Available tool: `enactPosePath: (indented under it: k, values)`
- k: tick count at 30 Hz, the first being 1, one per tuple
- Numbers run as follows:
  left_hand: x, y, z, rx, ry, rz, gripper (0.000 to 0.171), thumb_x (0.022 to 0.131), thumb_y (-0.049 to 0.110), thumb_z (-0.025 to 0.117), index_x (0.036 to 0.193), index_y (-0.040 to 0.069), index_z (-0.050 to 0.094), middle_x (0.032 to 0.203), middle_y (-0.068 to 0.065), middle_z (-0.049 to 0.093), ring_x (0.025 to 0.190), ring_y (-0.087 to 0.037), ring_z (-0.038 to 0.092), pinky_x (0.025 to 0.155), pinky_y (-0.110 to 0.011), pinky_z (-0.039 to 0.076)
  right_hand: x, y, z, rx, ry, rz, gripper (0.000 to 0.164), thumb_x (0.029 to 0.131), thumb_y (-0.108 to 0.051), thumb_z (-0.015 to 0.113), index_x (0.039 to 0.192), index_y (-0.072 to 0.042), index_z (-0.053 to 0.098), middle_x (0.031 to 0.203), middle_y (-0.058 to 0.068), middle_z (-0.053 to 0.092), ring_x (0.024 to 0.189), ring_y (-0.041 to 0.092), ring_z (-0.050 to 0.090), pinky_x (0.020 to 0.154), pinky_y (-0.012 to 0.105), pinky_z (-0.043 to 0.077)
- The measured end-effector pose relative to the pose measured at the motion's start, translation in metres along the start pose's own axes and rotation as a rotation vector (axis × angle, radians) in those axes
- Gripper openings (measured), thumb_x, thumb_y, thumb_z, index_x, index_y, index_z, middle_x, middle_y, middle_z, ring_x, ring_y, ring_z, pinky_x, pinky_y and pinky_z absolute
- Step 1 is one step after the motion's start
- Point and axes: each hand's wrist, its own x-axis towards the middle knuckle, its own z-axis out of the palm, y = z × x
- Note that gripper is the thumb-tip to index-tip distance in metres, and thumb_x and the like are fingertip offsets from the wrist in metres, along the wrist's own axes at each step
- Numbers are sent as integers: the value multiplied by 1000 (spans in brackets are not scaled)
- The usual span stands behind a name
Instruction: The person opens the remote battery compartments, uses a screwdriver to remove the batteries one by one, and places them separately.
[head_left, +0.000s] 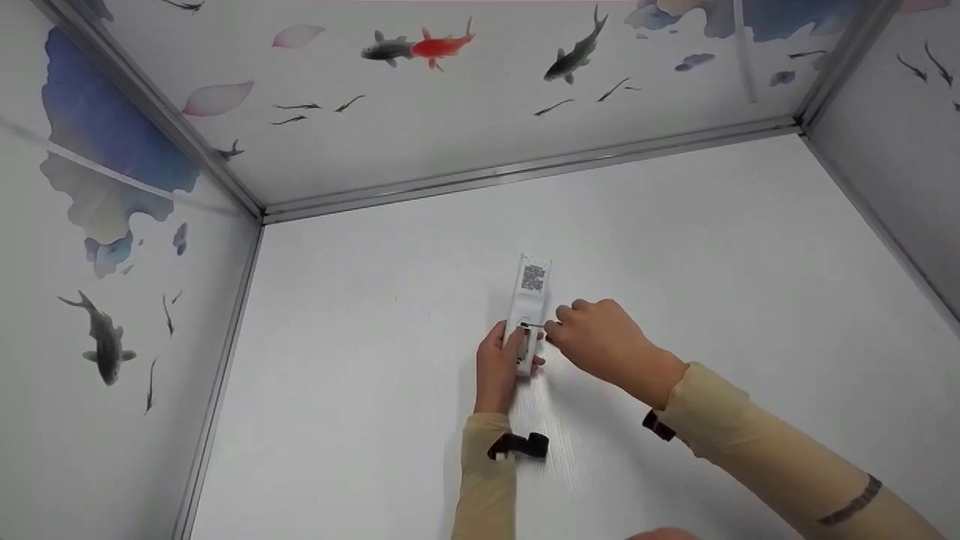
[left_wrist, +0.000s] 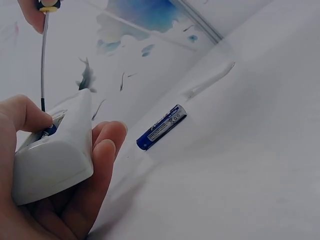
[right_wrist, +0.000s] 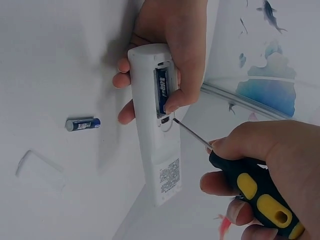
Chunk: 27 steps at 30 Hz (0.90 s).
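Observation:
My left hand [head_left: 496, 371] grips a white remote control [right_wrist: 145, 130] around its lower end, back side up. Its battery compartment is uncovered, and a blue battery [right_wrist: 162, 91] lies inside with my left thumb on it. In my right hand [head_left: 604, 337] is a screwdriver [right_wrist: 255, 192] with a dark green and yellow handle. The screwdriver's tip is at the compartment's end, near my left thumb; whether it touches is unclear. A second blue-and-silver battery [left_wrist: 161, 127] lies loose on the white surface, seen in both wrist views.
A white battery cover [right_wrist: 41, 170] lies on the white table [head_left: 360, 360] near the loose battery. Printed panels [head_left: 480, 97] with fish patterns stand around the table, joined by metal rails [head_left: 525, 174]. Dark straps [head_left: 521, 446] sit on both sleeves.

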Motion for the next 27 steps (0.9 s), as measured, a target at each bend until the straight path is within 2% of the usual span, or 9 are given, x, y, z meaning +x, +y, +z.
enactPosePath:
  k: [8, 19, 27]
  values:
    - [0, 0, 3, 42, 21, -6, 23, 87, 34, 51, 103, 20, 60, 85, -1, 67, 57, -27, 63, 50, -37, 52, 1, -2, 1, 5, -26, -17, 8, 77, -13, 67, 85, -11, 67, 73, 4, 59, 58, 20, 55, 40, 32, 41]
    - [1, 0, 2, 38, 2, -9, 22, 87, 30, 50, 104, 19, 59, 86, -4, 68, 58, -27, 64, 51, -37, 52, 1, -3, -3, 17, -101, 8, 9, 78, -12, 66, 87, -11, 66, 73, 5, 58, 59, 21, 54, 42, 34, 42]
    - [0, 1, 0, 21, 1, -2, 23, 89, 33, 51, 105, 18, 59, 88, -5, 68, 60, -30, 64, 53, -38, 52, 0, -5, -2, 6, -57, 1, 8, 79, -13, 65, 86, -10, 66, 73, 5, 58, 58, 21, 54, 40, 33, 41]
